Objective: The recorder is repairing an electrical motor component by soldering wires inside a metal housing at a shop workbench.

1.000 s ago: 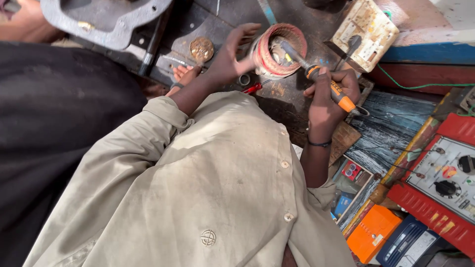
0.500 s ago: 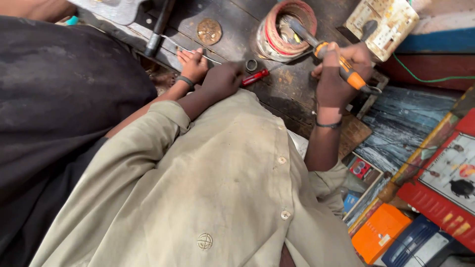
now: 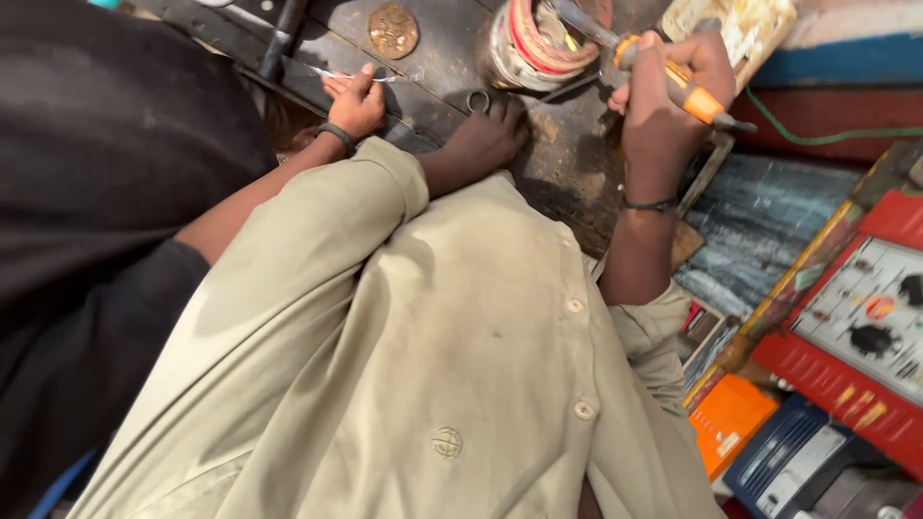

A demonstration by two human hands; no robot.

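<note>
My right hand (image 3: 663, 96) is closed around an orange-handled tool with a metal shaft (image 3: 673, 82). The tool's tip reaches into a round tin wound with red wire (image 3: 538, 43) on the dark workbench (image 3: 567, 163). My left hand (image 3: 486, 139) rests knuckles-up on the bench with its fingers spread, just below a small metal ring (image 3: 478, 99), and holds nothing. A second person in black sits at my left. That person's hand (image 3: 356, 101), with a dark wristband, pinches a thin silvery wire (image 3: 370, 77).
A round brass disc (image 3: 394, 29) lies at the back of the bench. A yellowish device (image 3: 740, 24) and a green cable (image 3: 827, 136) sit behind my right hand. Red cases (image 3: 865, 327), an orange box (image 3: 726, 423) and a blue box (image 3: 788, 466) crowd the right side.
My left hand has let go of the tin and dropped to the bench beside the ring. My right hand still holds the tool at the tin. The view has tilted down.
</note>
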